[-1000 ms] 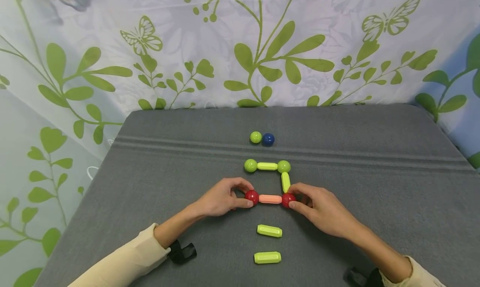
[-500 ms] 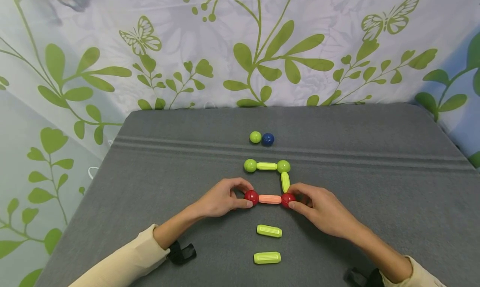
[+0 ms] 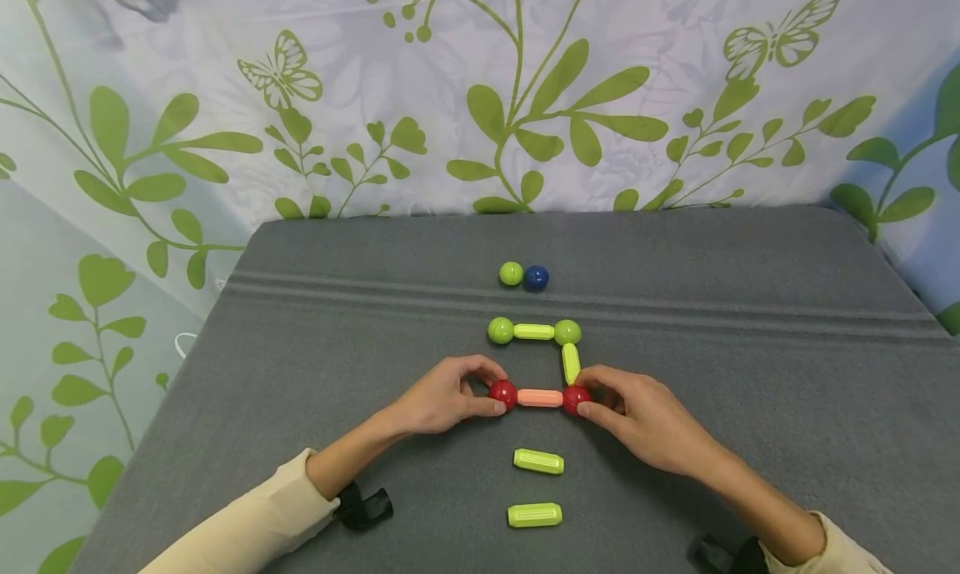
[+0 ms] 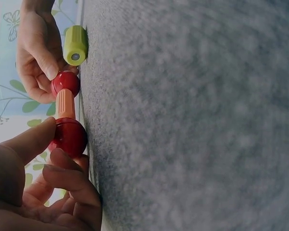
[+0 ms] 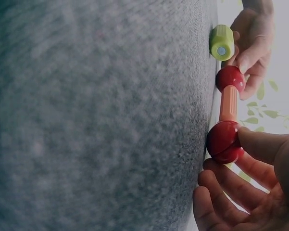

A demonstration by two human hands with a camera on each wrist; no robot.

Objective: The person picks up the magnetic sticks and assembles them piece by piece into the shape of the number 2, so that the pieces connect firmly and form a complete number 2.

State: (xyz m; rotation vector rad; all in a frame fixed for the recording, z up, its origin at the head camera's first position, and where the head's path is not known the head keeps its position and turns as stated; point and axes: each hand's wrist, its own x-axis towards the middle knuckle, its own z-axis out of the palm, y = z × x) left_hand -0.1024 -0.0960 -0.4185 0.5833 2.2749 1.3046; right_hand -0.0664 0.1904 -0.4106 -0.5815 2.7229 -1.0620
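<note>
My left hand (image 3: 444,396) pinches a red ball (image 3: 503,396) between thumb and fingers. On the other side, my right hand (image 3: 645,411) pinches a second red ball (image 3: 576,400). An orange rod (image 3: 540,398) joins the two balls, and both wrist views show it spanning between them. From the right red ball a yellow-green rod (image 3: 572,364) runs back to a green ball (image 3: 567,332); whether it touches the red ball is hidden by my fingers. Another yellow-green rod (image 3: 534,331) links that green ball to a green ball (image 3: 501,331) on the left.
Two loose yellow-green rods, one nearer the balls (image 3: 538,461) and one closer to me (image 3: 535,515), lie in front. Behind the joined pieces sit a loose green ball (image 3: 512,274) and a blue ball (image 3: 536,278). All rest on a grey cloth-covered table (image 3: 337,307) before a leaf-patterned curtain (image 3: 600,166).
</note>
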